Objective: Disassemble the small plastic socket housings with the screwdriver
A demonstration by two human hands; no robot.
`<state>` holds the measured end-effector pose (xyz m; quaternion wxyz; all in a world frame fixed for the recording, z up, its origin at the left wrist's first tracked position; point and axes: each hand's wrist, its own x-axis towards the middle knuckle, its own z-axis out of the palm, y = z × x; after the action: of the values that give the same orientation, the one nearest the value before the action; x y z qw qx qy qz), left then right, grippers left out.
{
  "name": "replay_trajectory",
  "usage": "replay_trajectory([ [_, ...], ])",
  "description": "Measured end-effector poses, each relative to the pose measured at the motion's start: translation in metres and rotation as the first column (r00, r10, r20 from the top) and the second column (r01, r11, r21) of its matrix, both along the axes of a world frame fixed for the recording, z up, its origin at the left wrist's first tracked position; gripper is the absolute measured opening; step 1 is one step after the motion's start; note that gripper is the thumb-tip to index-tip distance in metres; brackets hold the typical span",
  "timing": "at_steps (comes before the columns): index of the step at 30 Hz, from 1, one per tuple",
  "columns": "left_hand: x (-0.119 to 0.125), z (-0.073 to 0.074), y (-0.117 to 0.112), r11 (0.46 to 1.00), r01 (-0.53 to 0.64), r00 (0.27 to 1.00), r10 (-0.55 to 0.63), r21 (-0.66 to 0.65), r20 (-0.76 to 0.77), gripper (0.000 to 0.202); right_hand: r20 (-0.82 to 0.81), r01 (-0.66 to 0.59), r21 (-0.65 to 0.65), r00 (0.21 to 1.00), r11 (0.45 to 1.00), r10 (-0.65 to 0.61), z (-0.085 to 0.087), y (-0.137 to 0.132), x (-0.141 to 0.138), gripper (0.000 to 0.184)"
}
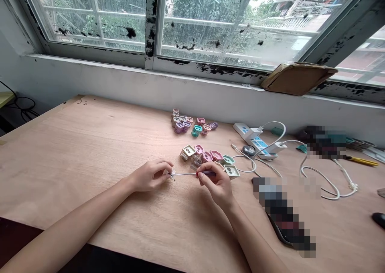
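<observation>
Small screwdriver (207, 173) with a purple handle and a red band near the shaft, low in the middle of the frame, held level just above the plywood tabletop (75, 144). Handle pinched between thumb and fingers of the right hand (215, 186), fingers curled, not spread. Thin metal shaft (185, 174) pointing left, its tip meeting a tiny pale part (171, 175), too small to identify, pinched between the thumb and curled fingers of the left hand (150, 176). Hands apart, linked only by the shaft, forearms entering from the bottom edge.

Just beyond the right hand, a loose row of pastel socket housings (207, 156) in cream, pink and mint, square and hexagonal, several touching. Farther up the table, near the wall, a tighter cluster of housings (186, 122) in pink, lilac and teal. Toward the right, a white power strip (254, 140) with blue sockets, a grey computer mouse (248, 150) just beside it, a white cable (325, 180) looping across the wood, and a yellow-handled tool (361, 160) near the right edge. A pixelated object (282, 212) at lower right, another (326, 142) at upper right, both blurred beyond naming. Along the top, a rain-speckled window (234, 20) with a blotchy black frame, and a flattened cardboard packet (297, 78) on the sill (90, 64).
</observation>
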<state>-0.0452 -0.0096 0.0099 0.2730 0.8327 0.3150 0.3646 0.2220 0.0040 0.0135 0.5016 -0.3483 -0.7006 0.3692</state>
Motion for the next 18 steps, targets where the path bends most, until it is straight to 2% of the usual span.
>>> replay_trajectory([
  [9, 0.0002, -0.0003, 0.0002, 1.0, -0.005, 1.0, 0.005, 0.025, -0.001, 0.013, 0.112, 0.041, 0.22, 0.991, 0.975, -0.067, 0.0039, -0.0011, 0.0017, 0.005],
  [18, 0.0012, -0.0031, -0.0023, 1.0, -0.014, 0.997, 0.012, 0.023, 0.073, 0.021, 0.1, 0.049, 0.266, 0.992, 0.963, -0.078, 0.0059, -0.005, 0.0036, 0.008],
])
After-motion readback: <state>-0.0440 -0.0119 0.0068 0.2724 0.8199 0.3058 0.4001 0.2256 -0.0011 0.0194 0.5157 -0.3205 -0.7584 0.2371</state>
